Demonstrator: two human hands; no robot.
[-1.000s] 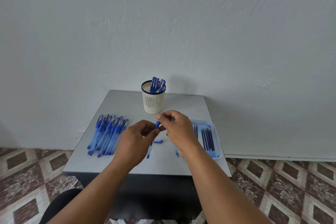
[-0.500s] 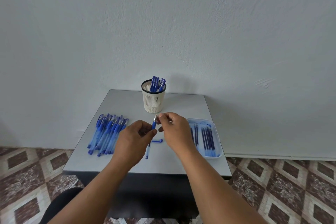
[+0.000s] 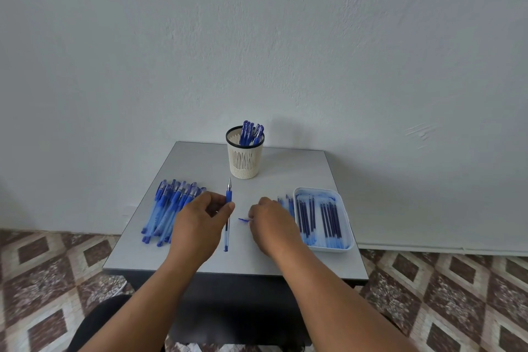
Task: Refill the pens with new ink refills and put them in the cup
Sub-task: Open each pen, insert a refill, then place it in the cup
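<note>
My left hand pinches an uncapped blue pen near its grip, holding it upright with the metal tip pointing away from me. My right hand is down at the table by a blue pen cap, fingertips touching it; whether they grip it is hidden. A pile of blue pens lies at the left of the table. The cream slotted cup stands at the back with several capped pens in it. A white tray at the right holds several ink refills.
The small grey table stands against a plain white wall. Several loose refills lie on the table just left of the tray. Patterned floor tiles surround the table, and a dark knee shows at bottom left.
My hands have separated. The right hand left the pen tip and dropped to the cap on the table. The left hand keeps the pen, now upright with its tip exposed.
</note>
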